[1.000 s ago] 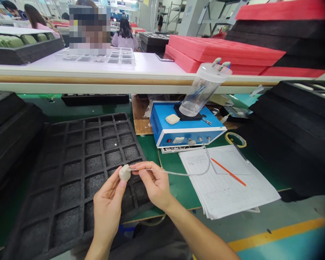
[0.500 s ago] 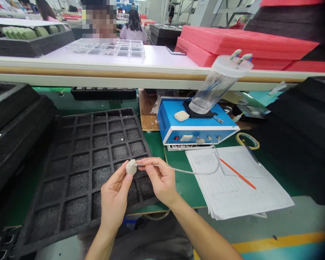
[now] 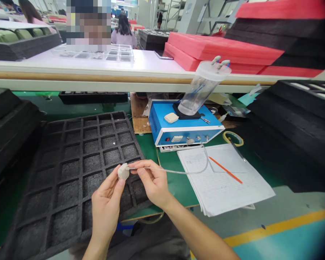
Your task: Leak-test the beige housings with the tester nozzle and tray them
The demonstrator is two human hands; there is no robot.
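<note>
Case [image 3: 123, 172], pinched in your left hand [image 3: 106, 207]; your right hand [image 3: 155, 186] clamps the tube [image 3: 178, 172] (clear, slim), its end at the case.

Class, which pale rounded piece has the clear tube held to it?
The piece pinched in the left hand, against the tube in the right hand; its lookalike lies on the blue box.

A white shelf [image 3: 148, 65] runs above a green tabletop [image 3: 176, 187], with yellow-striped floor [image 3: 287, 224] below and metal racks [image 3: 178, 6] standing behind.

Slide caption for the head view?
Left hand holds a pale part; right hand holds a clear tube up to its edge.
</note>
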